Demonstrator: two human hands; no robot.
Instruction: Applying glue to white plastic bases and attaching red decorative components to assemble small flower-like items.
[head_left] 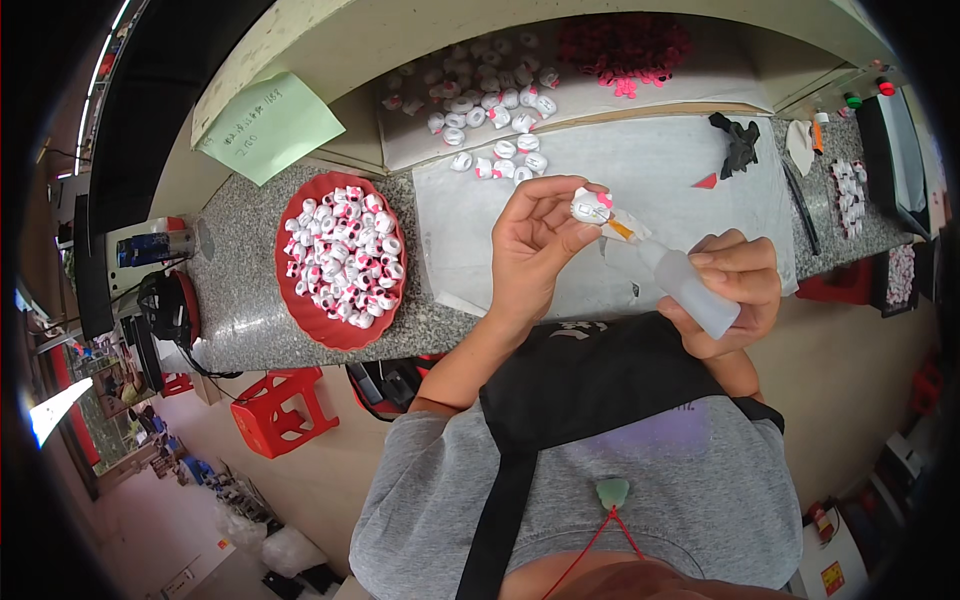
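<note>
Between the thumb and fingers of my left hand (540, 240) is a small white cat-head figure (590, 206) with a pink spot. My right hand (730, 285) grips a translucent squeeze bottle (690, 290), tilted up to the left. Its narrow amber tip (620, 229) meets or nearly meets the figure's lower right side; I cannot tell if they touch. Both hands are above a white sheet (460, 240) on the speckled counter. To the left, a red scalloped tray (347, 337) is heaped with similar white and pink figures (345, 250).
Loose white figures (490, 100) and a pile of pink pieces (625, 50) lie at the back beneath a shelf. A crumpled black scrap (735, 142) and a red scrap (707, 181) rest on the sheet's right side. A green note (268, 128) hangs from the shelf. A red stool (285, 410) stands below left.
</note>
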